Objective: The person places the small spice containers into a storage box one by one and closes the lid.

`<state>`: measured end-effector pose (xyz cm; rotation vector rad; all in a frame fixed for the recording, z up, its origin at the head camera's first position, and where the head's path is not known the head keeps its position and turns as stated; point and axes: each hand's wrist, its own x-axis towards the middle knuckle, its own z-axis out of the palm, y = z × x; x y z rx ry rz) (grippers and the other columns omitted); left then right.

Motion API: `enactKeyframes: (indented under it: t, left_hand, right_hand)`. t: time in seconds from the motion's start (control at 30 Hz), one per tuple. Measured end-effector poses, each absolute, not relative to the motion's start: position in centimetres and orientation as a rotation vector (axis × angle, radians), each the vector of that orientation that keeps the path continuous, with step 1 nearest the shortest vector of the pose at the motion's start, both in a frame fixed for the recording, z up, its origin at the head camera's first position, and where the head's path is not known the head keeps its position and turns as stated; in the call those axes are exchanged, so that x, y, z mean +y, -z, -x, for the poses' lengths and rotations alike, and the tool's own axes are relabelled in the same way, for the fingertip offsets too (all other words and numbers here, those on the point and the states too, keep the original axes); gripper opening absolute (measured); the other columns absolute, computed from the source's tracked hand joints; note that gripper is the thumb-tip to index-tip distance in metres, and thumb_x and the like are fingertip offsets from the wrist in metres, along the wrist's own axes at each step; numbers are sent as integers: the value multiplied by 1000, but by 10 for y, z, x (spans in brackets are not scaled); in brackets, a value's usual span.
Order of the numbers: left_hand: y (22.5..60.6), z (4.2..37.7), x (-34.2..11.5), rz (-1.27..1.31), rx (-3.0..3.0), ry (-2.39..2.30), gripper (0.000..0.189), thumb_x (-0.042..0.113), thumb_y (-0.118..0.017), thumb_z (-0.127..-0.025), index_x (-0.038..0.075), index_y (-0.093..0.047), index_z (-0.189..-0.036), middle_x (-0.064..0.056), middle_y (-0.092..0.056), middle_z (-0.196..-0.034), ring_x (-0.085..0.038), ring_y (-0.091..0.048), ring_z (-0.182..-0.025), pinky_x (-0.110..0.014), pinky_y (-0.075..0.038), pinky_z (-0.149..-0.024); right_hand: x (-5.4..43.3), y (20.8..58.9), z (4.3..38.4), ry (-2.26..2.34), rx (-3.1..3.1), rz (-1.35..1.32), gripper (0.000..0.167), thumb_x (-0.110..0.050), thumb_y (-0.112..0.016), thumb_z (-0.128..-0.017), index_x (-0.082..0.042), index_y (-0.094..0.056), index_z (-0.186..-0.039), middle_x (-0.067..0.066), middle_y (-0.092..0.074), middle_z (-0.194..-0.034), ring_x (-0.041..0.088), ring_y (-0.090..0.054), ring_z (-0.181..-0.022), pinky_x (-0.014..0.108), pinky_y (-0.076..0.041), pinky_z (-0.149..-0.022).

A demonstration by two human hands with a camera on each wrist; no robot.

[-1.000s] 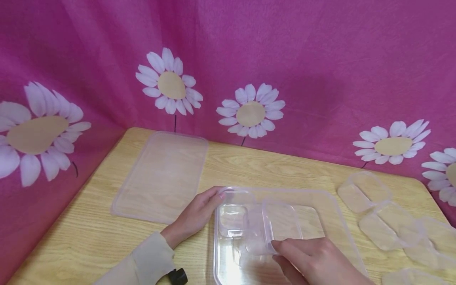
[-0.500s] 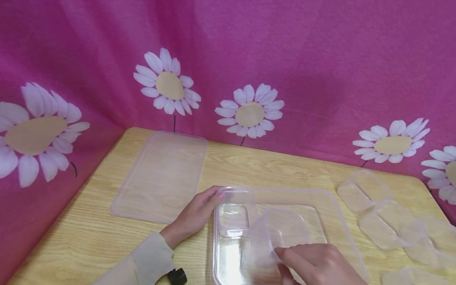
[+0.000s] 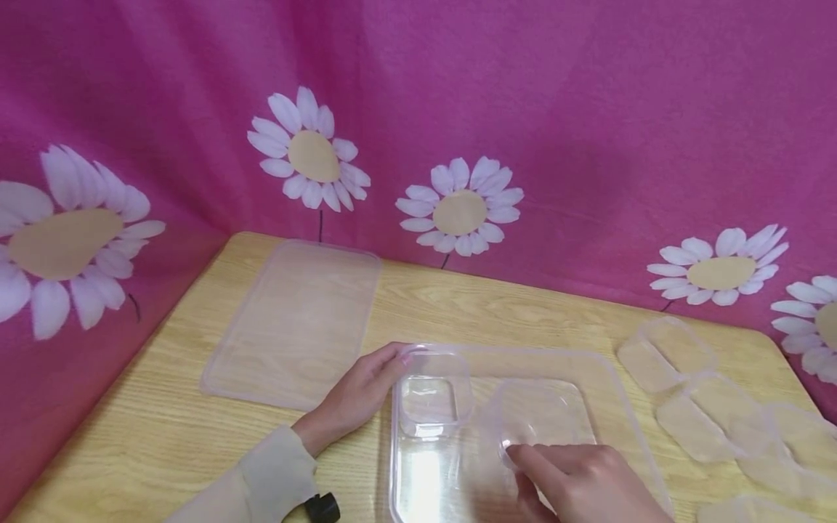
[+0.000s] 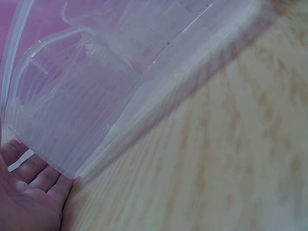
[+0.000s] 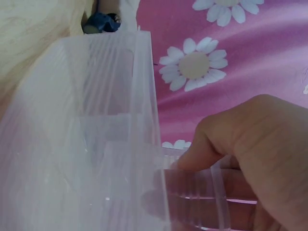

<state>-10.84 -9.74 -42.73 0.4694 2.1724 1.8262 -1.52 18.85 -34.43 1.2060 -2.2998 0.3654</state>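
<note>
A large clear plastic container [image 3: 523, 350] stands on the wooden table in front of me. My left hand [image 3: 356, 392] grips its far left corner, thumb over the rim; in the left wrist view the fingers lie along the outside of the container's wall [image 4: 86, 115]. One small clear plastic box [image 3: 428, 425] sits inside in that corner. My right hand [image 3: 585, 479] pinches a second small clear box [image 3: 532, 399] by its near left rim, over the inside of the large container. In the right wrist view, thumb and fingers are on either side of that small box's wall [image 5: 219, 192].
Behind and left on the table [image 3: 170, 385] lies a flat clear rectangular lid [image 3: 294, 319]. Several more small clear boxes [image 3: 660, 356] stand to the right of the large container. A pink curtain with daisies [image 3: 562, 131] hangs behind the table.
The small box in my right hand has shifted a little right, away from the box in the corner, and tilts less. My left hand stays on the large container.
</note>
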Motion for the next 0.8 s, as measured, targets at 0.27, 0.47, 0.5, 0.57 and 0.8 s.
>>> enactKeyframes:
  t: [0.27,0.47,0.5,0.57,0.8]
  left_hand:
    - [427,109,-98,-471,2204,-1814,38,37,-42,-112,19,-62,-139,-1,-67,-140,-22,-56,-139,-48,-38,-123]
    - [426,109,-97,-486,2217,-1809,38,36,-42,-112,19,-62,-139,-1,-67,-140,-21,-56,-139,-47,-39,-123]
    - [426,108,-97,-488,2214,-1810,38,36,-42,-112,19,-62,-139,-1,-67,-140,-21,-56,-139,-47,-39,-123]
    - [426,108,-97,-490,2205,-1812,38,36,-42,-112,19,-61,-139,-1,-67,-140,-21,-57,-138,-47,-39,-122]
    - [428,109,-97,-482,2204,-1817,37,37,-42,-112,21,-62,-138,0,-68,-138,-21,-57,-137,-47,-39,-122]
  right_hand:
    - [185,355,13,-409,-2335,-1385,24,-43,-65,-99,-25,-55,-86,-23,-39,-65,-16,-22,-65,-1,-20,-57]
    - [178,364,9,-489,-2302,-1428,24,-40,-55,-107,-22,-59,-92,-22,-43,-65,-16,-24,-67,-3,-21,-58]
    - [177,365,8,-508,-2298,-1437,21,-38,-56,-107,-22,-60,-93,-23,-45,-65,-17,-27,-66,-3,-24,-58]
    - [175,367,7,-570,-2290,-1458,15,-33,-61,-104,-20,-63,-96,-23,-52,-67,-18,-35,-66,-4,-29,-59]
    - [168,374,6,-664,-2261,-1522,15,-26,-75,-94,-17,-66,-103,-20,-60,-69,-17,-44,-67,-4,-36,-62]
